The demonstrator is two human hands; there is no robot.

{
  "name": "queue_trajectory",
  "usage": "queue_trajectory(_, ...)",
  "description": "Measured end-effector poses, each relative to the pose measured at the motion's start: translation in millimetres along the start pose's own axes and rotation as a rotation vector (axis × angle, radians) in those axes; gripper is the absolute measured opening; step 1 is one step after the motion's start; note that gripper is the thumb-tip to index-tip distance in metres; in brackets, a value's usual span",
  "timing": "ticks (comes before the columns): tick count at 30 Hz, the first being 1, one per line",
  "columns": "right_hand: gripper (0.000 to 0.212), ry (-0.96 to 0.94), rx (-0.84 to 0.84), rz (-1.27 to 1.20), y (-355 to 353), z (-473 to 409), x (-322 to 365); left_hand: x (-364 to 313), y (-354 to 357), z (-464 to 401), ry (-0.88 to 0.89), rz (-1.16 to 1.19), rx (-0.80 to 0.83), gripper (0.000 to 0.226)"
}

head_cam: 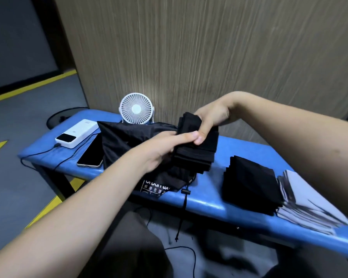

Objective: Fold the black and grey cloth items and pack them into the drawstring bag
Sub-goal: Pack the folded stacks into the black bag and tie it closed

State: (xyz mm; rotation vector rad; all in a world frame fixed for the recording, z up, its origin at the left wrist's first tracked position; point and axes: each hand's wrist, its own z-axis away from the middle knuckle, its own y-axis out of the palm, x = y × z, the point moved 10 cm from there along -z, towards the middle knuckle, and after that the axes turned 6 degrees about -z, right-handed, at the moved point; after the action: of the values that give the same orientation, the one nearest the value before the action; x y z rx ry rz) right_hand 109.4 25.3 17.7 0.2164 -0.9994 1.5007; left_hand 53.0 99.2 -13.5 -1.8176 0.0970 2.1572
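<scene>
While above the drawstring bag [129, 137], both hands (left [159, 149], right [211, 119]) grip folded black cloths [197, 149]

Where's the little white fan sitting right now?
The white fan stands at the back edge of the blue bench, against the wood-grain wall, just behind the black drawstring bag and right of the white power bank.

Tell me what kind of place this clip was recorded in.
Probably an improvised packing spot in a workshop or warehouse, not a home: the blue padded bench serves as the worktable, yellow floor lines cross the grey floor, and a wood-grain partition stands behind.
</scene>
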Motion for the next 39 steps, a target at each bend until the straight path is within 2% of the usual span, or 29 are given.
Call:
queue_trajectory(3, 0.043, -0.002, -0.055, -0.019, -5, -27, 7, 7, -27, -11, -0.015, 0.01, -0.04, 0.035)
queue_trajectory(10, 0.045, 0.025, -0.238, -0.125, -25, -87, -13, 60, -73, -38, -0.187, 0.106, -0.218, 0.048)
queue_trajectory(14, 0.036, 0.091, -0.278, -0.079, -27, -105, -34, 88, -81, -48, -0.269, 0.094, -0.298, 0.083)
queue_trajectory(19, 0.056, 0.171, -0.278, 0.113, -24, -106, -50, 110, -83, -51, -0.303, 0.113, -0.331, 0.052)
queue_trajectory(21, 0.067, 0.183, -0.278, 0.139, -22, -104, -56, 113, -84, -53, -0.296, 0.137, -0.341, 0.049)
queue_trajectory(24, 0.098, 0.187, -0.31, 0.238, -22, -101, -60, 109, -83, -55, -0.269, 0.134, -0.344, 0.046)
queue_trajectory(26, 0.114, 0.161, -0.346, 0.255, -23, -95, -58, 102, -78, -55, -0.231, 0.12, -0.338, 0.062)
queue_trajectory(28, 0.117, 0.126, -0.364, 0.18, -23, -90, -57, 109, -81, -61, -0.223, 0.038, -0.355, 0.09)
queue_trajectory(29, 0.113, 0.113, -0.372, 0.146, -22, -86, -55, 111, -80, -61, -0.226, 0.003, -0.365, 0.091)
queue_trajectory(31, 0.101, 0.096, -0.403, 0.16, -20, -83, -49, 113, -78, -61, -0.233, -0.081, -0.36, 0.079)
queue_trajectory(34, 0.092, 0.115, -0.474, 0.28, -13, -90, -45, 103, -77, -51, -0.283, -0.395, -0.357, 0.088)
queue_trajectory(36, 0.093, 0.151, -0.513, 0.323, -10, -96, -50, 98, -75, -46, -0.325, -0.622, -0.326, 0.075)
queue_trajectory(39, 0.101, 0.227, -0.564, 0.483, -14, -96, -52, 93, -80, -41, -0.355, -0.746, -0.272, 0.071)
